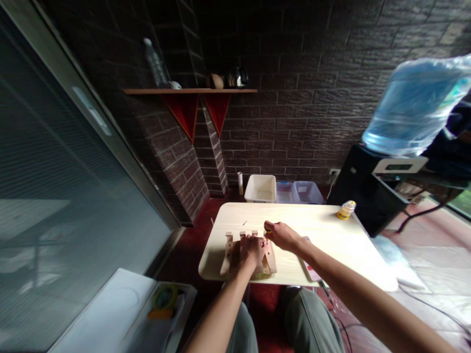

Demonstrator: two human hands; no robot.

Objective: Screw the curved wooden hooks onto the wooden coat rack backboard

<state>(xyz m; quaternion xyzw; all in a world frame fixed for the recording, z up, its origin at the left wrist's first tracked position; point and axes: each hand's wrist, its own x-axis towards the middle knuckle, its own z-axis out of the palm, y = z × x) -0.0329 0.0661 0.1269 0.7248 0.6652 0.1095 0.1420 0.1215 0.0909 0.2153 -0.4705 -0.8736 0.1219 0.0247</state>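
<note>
I am gripping a yellow tool (268,232) in my right hand (280,234) above the far end of the rightmost wooden slat (271,262), pointing lapward on the desk (338,252), my left hand (253,248) alongside, its hold unclear.

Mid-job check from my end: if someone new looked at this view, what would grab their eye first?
Probably the big blue water bottle at upper right, bright against the dark brick wall. Next, the pale table at lower centre, where the left hand rests on wooden pieces beside the right hand. Then the red triangles under the shelf, upper left of centre.
</note>
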